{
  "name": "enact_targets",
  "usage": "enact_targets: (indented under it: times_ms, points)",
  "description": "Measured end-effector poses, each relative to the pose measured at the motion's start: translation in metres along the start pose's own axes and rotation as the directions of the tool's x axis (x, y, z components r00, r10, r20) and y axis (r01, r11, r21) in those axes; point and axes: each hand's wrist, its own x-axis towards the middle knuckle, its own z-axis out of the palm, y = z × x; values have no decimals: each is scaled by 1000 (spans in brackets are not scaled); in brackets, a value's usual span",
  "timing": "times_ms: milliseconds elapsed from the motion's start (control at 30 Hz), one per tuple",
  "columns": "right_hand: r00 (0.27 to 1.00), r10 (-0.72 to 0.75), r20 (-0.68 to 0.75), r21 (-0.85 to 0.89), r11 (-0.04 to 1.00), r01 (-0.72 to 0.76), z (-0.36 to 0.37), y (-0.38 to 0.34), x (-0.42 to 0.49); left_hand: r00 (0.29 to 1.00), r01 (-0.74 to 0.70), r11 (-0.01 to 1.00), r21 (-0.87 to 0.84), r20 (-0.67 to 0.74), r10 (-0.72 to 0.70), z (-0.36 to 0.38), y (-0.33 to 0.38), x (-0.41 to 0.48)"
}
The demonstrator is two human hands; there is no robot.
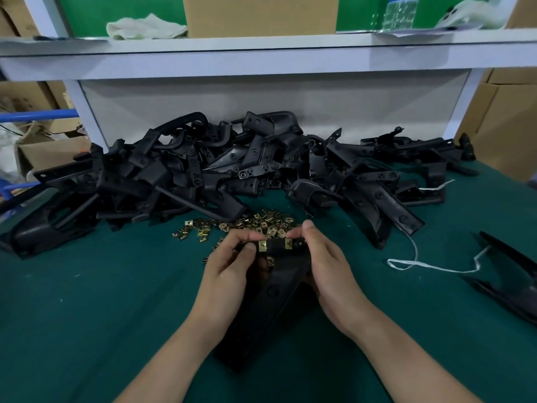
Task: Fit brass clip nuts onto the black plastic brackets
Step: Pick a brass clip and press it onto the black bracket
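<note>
**Both hands on one bracket, two clip nuts on its far edge**

Your two forearms come in from the near side and meet over the black bracket point(273, 292). The bracket lies lengthwise between your hands, with its far end raised towards you.

Your left hand point(229, 266) is curled around the left side of the bracket. Its thumb and forefinger close on the left corner of the far edge. Your right hand point(325, 263) holds the right side in the same way, with the palm turned inward and the thumb and forefinger bent over the right corner. Both hands grip firmly, and neither one is spread open.

Two brass pieces sit on the far edge of the bracket, between your fingertips. The left clip nut point(262, 245) is just beside your left thumb. The right clip nut point(288, 243) is just under your right forefinger, but I cannot tell if the finger touches it.

The loose clip nuts point(255, 223) are scattered on the green mat point(87, 301), just beyond the bracket. Farther behind them lies the pile of brackets point(203, 170). To the right of the bracket, well apart from it, a white string point(430, 267) lies on the mat.
</note>
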Motion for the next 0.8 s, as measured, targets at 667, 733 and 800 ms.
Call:
enact_targets:
  times_ms: [667,733,800]
  points:
    - [838,-542,58,-137,827,545,-2,-47,-30,912,-404,887,224,18,410,-7,55,-12]
    - [784,-613,95,-182,764,619,-9,-53,-37,878,-456,842,288,-10,479,-7,61,-13]
    - [758,-635,147,-243,720,650,-20,-53,-41,873,-473,843,256,9,487,-4,62,-15]
